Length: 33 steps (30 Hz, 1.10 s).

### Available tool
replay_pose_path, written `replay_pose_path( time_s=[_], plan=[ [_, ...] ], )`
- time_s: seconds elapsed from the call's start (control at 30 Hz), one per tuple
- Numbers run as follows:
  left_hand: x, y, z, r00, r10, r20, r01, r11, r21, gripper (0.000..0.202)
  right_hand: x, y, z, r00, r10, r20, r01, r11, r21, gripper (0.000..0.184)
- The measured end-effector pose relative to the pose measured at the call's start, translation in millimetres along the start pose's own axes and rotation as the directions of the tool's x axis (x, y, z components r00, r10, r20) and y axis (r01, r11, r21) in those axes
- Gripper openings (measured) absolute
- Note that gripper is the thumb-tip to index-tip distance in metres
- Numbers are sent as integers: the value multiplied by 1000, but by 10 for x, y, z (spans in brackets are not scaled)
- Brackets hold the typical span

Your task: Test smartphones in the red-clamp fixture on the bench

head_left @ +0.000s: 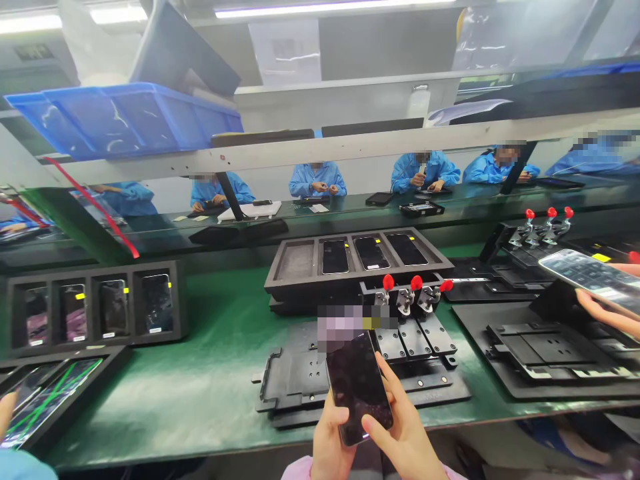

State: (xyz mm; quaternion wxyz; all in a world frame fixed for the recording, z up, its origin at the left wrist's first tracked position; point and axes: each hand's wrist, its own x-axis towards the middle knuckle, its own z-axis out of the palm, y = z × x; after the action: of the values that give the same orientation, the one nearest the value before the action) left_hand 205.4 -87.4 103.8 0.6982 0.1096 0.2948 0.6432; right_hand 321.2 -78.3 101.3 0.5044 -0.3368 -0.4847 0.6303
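Observation:
A smartphone [357,380] with a dark, glossy screen is held upright and slightly tilted near the front edge of the bench. My left hand [333,427] grips its lower left side, the thumb on the glass. My right hand [407,427] wraps the right side, its thumb near the lower edge of the screen. Just behind the phone lies a black clamping fixture [295,373] with several flat plates. Red-tipped toggle clamps [404,303] stand at its back. The phone covers part of the fixture.
A black foam tray [295,260] with three phones sits behind the fixture. More phone trays [95,343] are at left, beside a co-worker's hand [6,410]. At right, a co-worker's hand [610,313] holds a phone over another fixture [550,353]. A blue bin [120,120] rests on the shelf.

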Motion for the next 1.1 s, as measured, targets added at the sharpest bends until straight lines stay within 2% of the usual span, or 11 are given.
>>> replay_pose_path(
  time_s=[0.13, 0.23, 0.4, 0.5, 0.67, 0.8, 0.9, 1.1],
  plan=[
    [-7, 4, 13, 1000, 0, -16, 0, 1000, -9, 34, -6, -4, 8, 999, 7, -37, -8, 1000, -18, 77],
    [-6, 3, 10, 1000, -5, 12, 5, 1000, -24, 32, -6, -15, 17, 998, 4, -60, -6, 1000, -27, 77],
    [-10, 8, 29, 998, -6, 70, 10, 999, -49, 30, -4, -39, 15, 999, 45, -31, -45, 999, -4, 75],
    [-10, 8, 35, 994, -16, 104, 22, 998, -54, 31, -7, -56, 5, 999, 34, -31, -34, 999, 10, 80],
    [12, -20, -9, 989, -10, 146, 18, 998, -56, 32, -21, -78, -7, 999, 7, 54, -13, 995, 103, 90],
    [32, -26, -26, 977, 1, 211, 13, 998, -67, 41, -47, -76, -22, 997, 6, 82, -14, 995, 96, 96],
    [39, 0, -38, 985, -2, 173, 6, 1000, -26, 43, -51, -67, -39, 996, 2, 94, -8, 998, 62, 98],
    [76, 97, -128, 998, 64, 1, -63, 991, 116, 41, -8, -52, -75, 993, -71, 98, 66, 996, 56, 97]
  ],
)
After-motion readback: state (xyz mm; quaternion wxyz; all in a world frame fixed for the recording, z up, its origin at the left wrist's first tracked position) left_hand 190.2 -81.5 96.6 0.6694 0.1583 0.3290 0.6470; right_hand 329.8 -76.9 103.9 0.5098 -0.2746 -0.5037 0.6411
